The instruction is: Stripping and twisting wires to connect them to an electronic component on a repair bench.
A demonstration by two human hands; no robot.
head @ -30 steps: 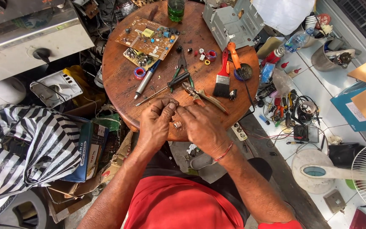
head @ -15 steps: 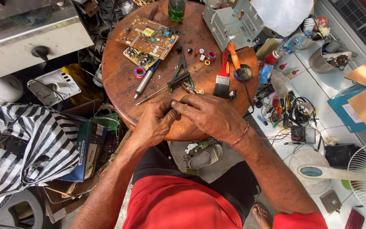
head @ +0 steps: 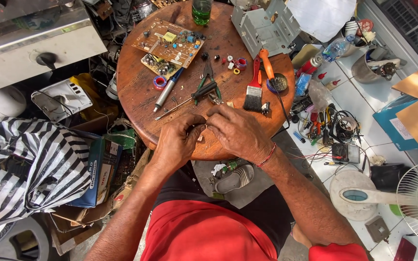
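My left hand [head: 177,142] and my right hand [head: 237,131] meet over the near edge of a round wooden table [head: 136,92]. Together their fingertips pinch a small part [head: 203,130], too tiny to identify. Just beyond them lie green-handled pliers [head: 208,86], a thin screwdriver [head: 175,110] and a grey pen-like tool with a blue tip [head: 168,90]. Farther back rests a brown circuit board [head: 168,46] with several components.
A black paintbrush with a red handle [head: 254,89], an orange-handled tool [head: 265,63], a green bottle [head: 201,10] and a grey metal chassis [head: 265,26] share the table. A striped bag [head: 25,164] sits at left. Tools and cables litter the floor at right, beside a fan [head: 412,198].
Both hands have stayed together at the table's near edge, shifting slightly while working the small part. The view has tilted a little.
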